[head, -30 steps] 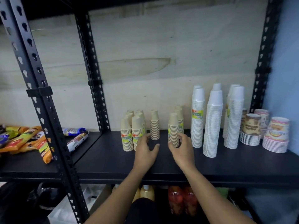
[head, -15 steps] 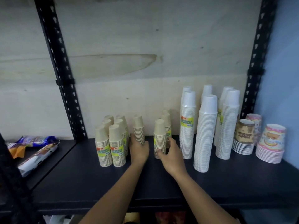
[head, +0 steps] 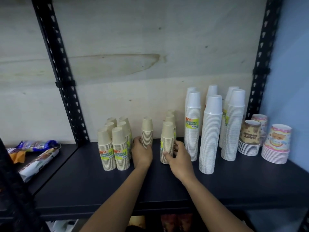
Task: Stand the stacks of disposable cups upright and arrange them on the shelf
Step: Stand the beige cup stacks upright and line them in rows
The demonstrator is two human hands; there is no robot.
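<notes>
Several beige cup stacks stand upright on the black shelf (head: 100, 186). A cluster of beige stacks (head: 113, 148) is at the left. My left hand (head: 142, 151) wraps the base of a lone beige stack (head: 147, 129) further back. My right hand (head: 179, 156) grips the front beige stack (head: 167, 139), thumb in front and fingers behind it; two more beige stacks (head: 170, 117) stand behind that one. Tall white cup stacks (head: 210, 131) rise to the right.
Printed paper cups (head: 276, 144) and a brown printed cup stack (head: 250, 136) sit at the far right by the blue wall. Black perforated uprights (head: 66, 91) frame the bay. Snack packets (head: 36, 158) lie on the neighbouring shelf at the left.
Both hands have reached further in and closed around the two beige stacks. The view has shifted rightward and closer to the shelf.
</notes>
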